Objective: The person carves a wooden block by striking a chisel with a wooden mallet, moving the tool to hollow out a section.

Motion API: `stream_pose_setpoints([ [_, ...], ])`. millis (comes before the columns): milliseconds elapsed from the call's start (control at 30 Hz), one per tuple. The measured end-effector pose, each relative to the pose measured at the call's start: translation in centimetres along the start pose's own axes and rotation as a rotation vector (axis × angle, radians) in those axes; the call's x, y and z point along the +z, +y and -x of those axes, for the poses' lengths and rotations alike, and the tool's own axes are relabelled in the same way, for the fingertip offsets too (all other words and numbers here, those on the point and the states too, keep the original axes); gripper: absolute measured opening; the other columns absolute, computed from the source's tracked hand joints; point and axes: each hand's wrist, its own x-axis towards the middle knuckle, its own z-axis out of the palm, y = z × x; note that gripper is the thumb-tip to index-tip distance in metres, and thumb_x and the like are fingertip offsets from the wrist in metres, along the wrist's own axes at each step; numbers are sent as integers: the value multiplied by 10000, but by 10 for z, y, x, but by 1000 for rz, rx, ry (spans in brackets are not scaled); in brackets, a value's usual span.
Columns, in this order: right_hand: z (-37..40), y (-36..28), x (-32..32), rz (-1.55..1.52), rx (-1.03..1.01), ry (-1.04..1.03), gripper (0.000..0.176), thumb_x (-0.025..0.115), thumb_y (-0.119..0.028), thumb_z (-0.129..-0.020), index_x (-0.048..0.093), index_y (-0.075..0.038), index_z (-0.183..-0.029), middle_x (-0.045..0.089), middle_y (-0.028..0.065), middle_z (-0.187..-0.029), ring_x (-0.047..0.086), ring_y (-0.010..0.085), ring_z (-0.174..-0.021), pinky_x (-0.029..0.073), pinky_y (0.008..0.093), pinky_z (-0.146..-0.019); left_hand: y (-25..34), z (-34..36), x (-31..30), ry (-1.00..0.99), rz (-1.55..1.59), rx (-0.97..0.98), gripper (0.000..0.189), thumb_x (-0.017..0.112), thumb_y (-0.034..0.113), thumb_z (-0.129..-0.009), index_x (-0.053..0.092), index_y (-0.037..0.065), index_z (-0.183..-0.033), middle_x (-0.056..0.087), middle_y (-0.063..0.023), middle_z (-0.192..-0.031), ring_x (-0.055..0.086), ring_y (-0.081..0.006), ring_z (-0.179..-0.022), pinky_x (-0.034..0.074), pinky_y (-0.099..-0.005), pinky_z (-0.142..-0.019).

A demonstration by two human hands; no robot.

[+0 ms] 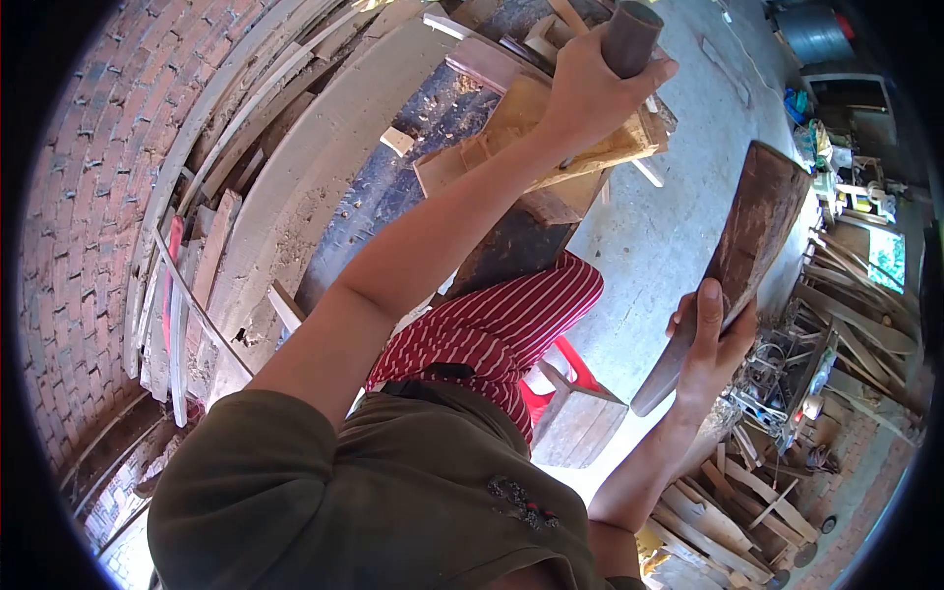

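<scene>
Dark wooden slab [755, 221], long and tapering to a narrow lower end, is held up off the concrete floor [669, 236] on the person's right side, well apart from the bench. It is gripped near its narrow end by the right hand [706, 339], with the thumb laid along the near face and the fingers wrapped round the edge, apparently so that the broad upper part can be steadied and looked over. The left hand [590, 88] is closed tightly round a round dark handle [629, 37], which is held above a pale wood block [590, 147]; what the handle belongs to cannot be told, since its end is cut off by the frame. The block is set on the bench [413, 128], whose surface is strewn with chips, probably so that it can be worked at arm's reach. Planks [211, 256] are leant against the brick wall [88, 197], out of the way. A red stool [575, 366] and a wooden box [580, 425] are seen beside the striped knee.
</scene>
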Motion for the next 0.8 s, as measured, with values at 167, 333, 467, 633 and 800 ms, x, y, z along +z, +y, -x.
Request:
stream_pose_setpoints([
  [167,-12,-24,0,80,-204,37,432,575,-313,-979,488,58,-1184,548,72,-642,521,133,-525,419,274,-466,15,20,9,33,-68,87,367,811,317,-771,659,11,-904,666,-86,-683,652,-168,-626,516,-340,-619],
  [333,-29,-49,8,-21,-377,60,506,523,-424,-990,506,60,-1138,550,82,-650,522,148,-519,413,266,-476,21,36,24,-55,-63,131,382,822,319,-754,656,42,-958,671,-129,-716,678,-254,-642,522,-362,-626],
  [467,-36,-45,15,275,-140,-139,330,561,-292,-986,541,31,-1050,548,59,-653,506,117,-524,402,255,-481,10,51,31,-107,-94,169,320,814,267,-730,646,73,-921,667,-152,-732,683,-321,-677,523,-394,-625],
  [633,-29,-40,7,-131,-243,-23,313,639,-236,-950,531,16,-1101,569,45,-665,511,106,-524,407,253,-477,5,58,32,-122,-99,243,284,797,209,-689,616,93,-876,656,-132,-700,674,-338,-665,516,-421,-606],
  [800,-27,-28,15,88,-68,-86,427,723,-275,-895,540,24,-1139,543,14,-637,494,80,-514,397,234,-467,12,50,28,-205,-80,116,329,811,258,-725,638,68,-929,667,-136,-748,670,-280,-681,507,-385,-622],
])
